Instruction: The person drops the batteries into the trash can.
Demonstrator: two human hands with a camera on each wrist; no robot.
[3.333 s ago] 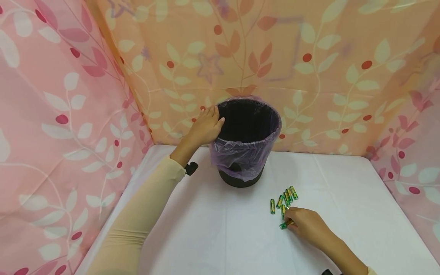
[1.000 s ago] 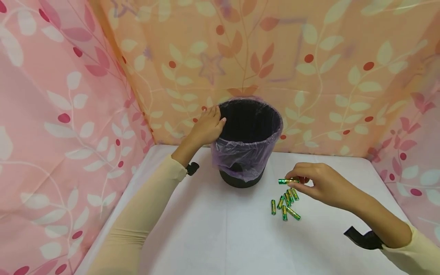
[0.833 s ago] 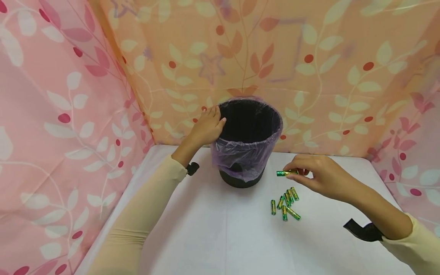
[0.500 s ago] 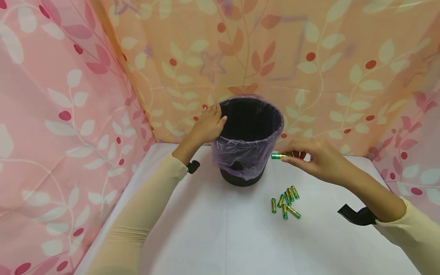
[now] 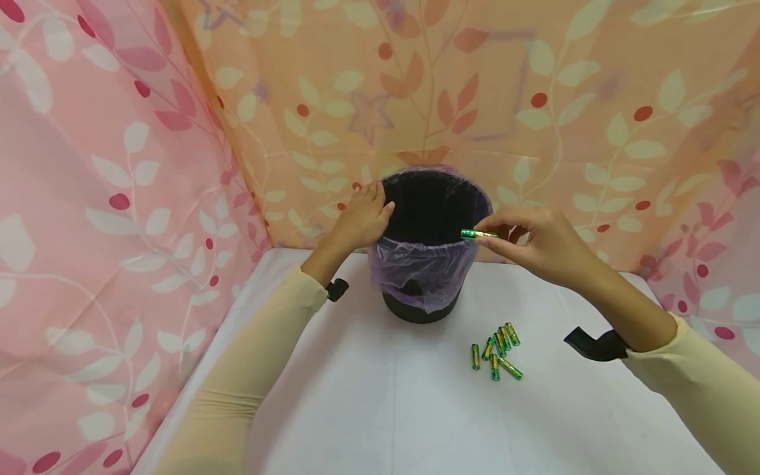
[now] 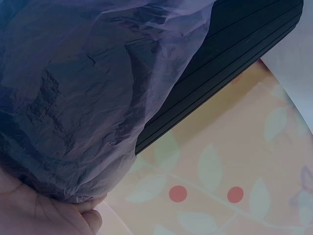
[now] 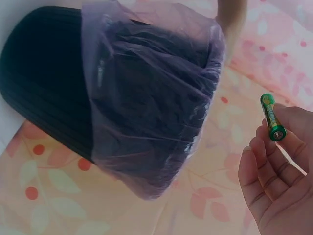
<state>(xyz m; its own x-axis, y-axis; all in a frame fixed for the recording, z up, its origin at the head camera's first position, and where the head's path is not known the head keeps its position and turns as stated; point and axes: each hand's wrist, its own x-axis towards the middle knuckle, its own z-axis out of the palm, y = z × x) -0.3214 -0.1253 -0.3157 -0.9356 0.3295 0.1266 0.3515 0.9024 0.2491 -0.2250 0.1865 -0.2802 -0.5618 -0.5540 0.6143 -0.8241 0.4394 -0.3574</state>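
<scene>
A black trash bin point(image 5: 418, 313) with a thin purple bag point(image 5: 424, 274) folded over its rim stands toward the back of the white table. My left hand point(image 5: 361, 219) grips the bin's left rim through the bag. In the left wrist view its fingertips point(image 6: 90, 215) bend against the bag's edge. With thumb and fingertips my right hand point(image 5: 534, 244) pinches a green and gold battery point(image 5: 472, 234), which lies level over the bin's front right rim. The right wrist view shows that battery point(image 7: 272, 117) end-on, apart from the bag. Several similar batteries point(image 5: 495, 367) lie in a loose group on the table.
The white table point(image 5: 332, 396) stretches in front of the bin. Orange patterned cloth point(image 5: 332, 132) hangs right behind it, and pink patterned cloth point(image 5: 119, 264) closes off the left side. Another pink panel point(image 5: 712, 264) stands on the right.
My right hand has picked a battery out of the group and carried it up and leftward to the bin's rim. The left hand has kept its hold on the rim.
</scene>
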